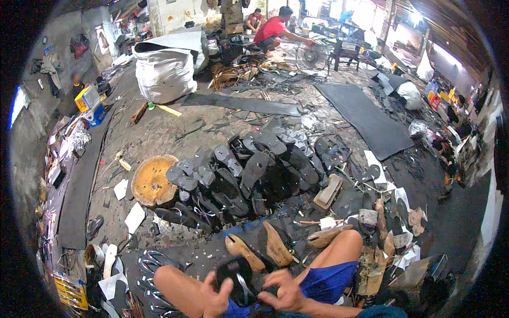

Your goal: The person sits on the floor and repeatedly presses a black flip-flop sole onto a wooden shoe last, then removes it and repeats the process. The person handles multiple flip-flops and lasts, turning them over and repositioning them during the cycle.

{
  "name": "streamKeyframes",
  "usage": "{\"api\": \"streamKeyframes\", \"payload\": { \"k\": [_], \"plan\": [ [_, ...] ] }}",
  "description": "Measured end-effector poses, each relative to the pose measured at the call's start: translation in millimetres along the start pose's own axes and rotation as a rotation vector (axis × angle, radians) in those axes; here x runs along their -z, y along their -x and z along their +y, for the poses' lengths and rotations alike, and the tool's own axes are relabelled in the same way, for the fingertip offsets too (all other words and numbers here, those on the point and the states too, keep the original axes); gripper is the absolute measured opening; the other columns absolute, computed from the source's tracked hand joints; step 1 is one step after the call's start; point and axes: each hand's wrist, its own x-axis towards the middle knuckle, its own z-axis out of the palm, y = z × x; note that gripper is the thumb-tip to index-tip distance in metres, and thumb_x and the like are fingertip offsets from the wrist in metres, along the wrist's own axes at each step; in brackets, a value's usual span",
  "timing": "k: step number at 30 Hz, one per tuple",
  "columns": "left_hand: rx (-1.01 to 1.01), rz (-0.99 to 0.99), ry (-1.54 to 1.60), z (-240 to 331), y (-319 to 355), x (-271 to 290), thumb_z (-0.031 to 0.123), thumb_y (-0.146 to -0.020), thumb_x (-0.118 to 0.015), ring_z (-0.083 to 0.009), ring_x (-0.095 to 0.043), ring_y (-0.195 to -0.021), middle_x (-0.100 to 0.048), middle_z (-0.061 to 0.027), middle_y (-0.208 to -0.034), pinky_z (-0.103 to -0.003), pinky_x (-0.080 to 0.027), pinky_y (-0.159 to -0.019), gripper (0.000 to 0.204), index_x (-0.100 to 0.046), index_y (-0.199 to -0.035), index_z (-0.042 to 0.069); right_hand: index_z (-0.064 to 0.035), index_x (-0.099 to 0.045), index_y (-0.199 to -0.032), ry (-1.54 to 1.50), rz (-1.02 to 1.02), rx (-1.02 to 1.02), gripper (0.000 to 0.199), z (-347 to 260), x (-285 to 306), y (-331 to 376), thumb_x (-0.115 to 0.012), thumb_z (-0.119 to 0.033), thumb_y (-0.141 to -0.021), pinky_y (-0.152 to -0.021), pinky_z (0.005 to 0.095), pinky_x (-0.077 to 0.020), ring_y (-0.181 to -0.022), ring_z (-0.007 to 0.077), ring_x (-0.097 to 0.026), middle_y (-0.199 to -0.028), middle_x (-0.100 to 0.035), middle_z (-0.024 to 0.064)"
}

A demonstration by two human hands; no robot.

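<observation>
Between my bent knees, my left hand (216, 298) is closed on the edge of a black sandal (225, 269), which has a shiny strap across it. At the sandal's right side, the fingers of my right hand (282, 290) are curled round something dark; blur hides whether it is part of the sandal. Just beyond the sandal lie two wooden shoe lasts (277, 245), with another wooden last (327, 237) by my right knee. A large heap of black sandals and soles (254, 170) is spread in front of me.
A round wooden block (154, 180) stands left of the heap, and a tan brick-like block (328, 192) right of it. Strapped sandals (152, 267) line my left side. Farther off are a black rubber sheet (366, 119), a white sack (164, 74), a fan (312, 55) and a crouching person (273, 31).
</observation>
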Motion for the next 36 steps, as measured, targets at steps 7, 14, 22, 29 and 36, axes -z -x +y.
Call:
{"api": "streamKeyframes", "payload": {
  "k": [7, 14, 22, 29, 36],
  "plan": [
    [0.056, -0.457, 0.059, 22, 83, 7, 0.006, -0.084, -0.071, -0.0188, -0.065, -0.098, -0.069, -0.0078, -0.109, -0.033, -0.052, -0.090, 0.038, -0.060, -0.121, 0.003, -0.0026, -0.061, -0.122, -0.346, -0.566, 0.012, 0.038, -26, 38, 1, -0.073, -0.021, -0.091, -0.095, 0.0380, -0.0463, -0.111, 0.0260, -0.059, -0.116, -0.062, 0.0118],
    [0.078, -0.392, -0.094, 40, 104, 5, 0.014, -0.079, -0.081, -0.0176, -0.067, -0.096, -0.071, -0.0090, -0.104, -0.033, -0.054, -0.088, 0.049, -0.063, -0.123, 0.004, -0.0040, -0.064, -0.115, -0.387, -0.611, 0.022, 0.035, -31, 35, 15, -0.073, -0.019, -0.085, -0.092, 0.0444, -0.0502, -0.109, 0.0346, -0.062, -0.116, -0.063, 0.0185],
    [0.021, -0.257, -0.009, 28, 113, -1, 0.009, -0.083, -0.077, -0.0183, -0.067, -0.097, -0.072, -0.0118, -0.105, -0.033, -0.054, -0.085, 0.031, -0.065, -0.110, 0.000, -0.0039, -0.058, -0.127, -0.360, -0.660, 0.160, 0.048, -1, 15, 16, -0.073, -0.023, -0.085, -0.101, 0.0449, -0.0435, -0.121, 0.0353, -0.054, -0.124, -0.058, 0.0178],
    [0.163, 0.356, 0.013, 3, 75, 30, 0.010, -0.091, -0.069, -0.0160, -0.067, -0.088, -0.071, -0.0068, -0.100, -0.031, -0.055, -0.078, 0.021, -0.071, -0.110, 0.000, -0.0180, -0.049, -0.142, 0.255, -0.322, -0.027, 0.064, 124, -90, -48, -0.072, -0.043, -0.088, -0.111, 0.0542, -0.0350, -0.137, 0.0373, -0.041, -0.146, -0.044, 0.0181],
    [0.540, -0.126, 0.701, -44, 72, 14, 0.022, -0.095, -0.067, -0.0168, -0.067, -0.090, -0.069, -0.0076, -0.103, -0.031, -0.054, -0.080, 0.030, -0.066, -0.116, 0.001, -0.0099, -0.022, -0.156, 0.912, -0.386, -0.378, 0.102, 205, -122, -4, -0.078, -0.048, -0.080, -0.107, 0.0622, -0.0345, -0.140, 0.0425, -0.032, -0.161, -0.018, 0.0207]
  ]
}}
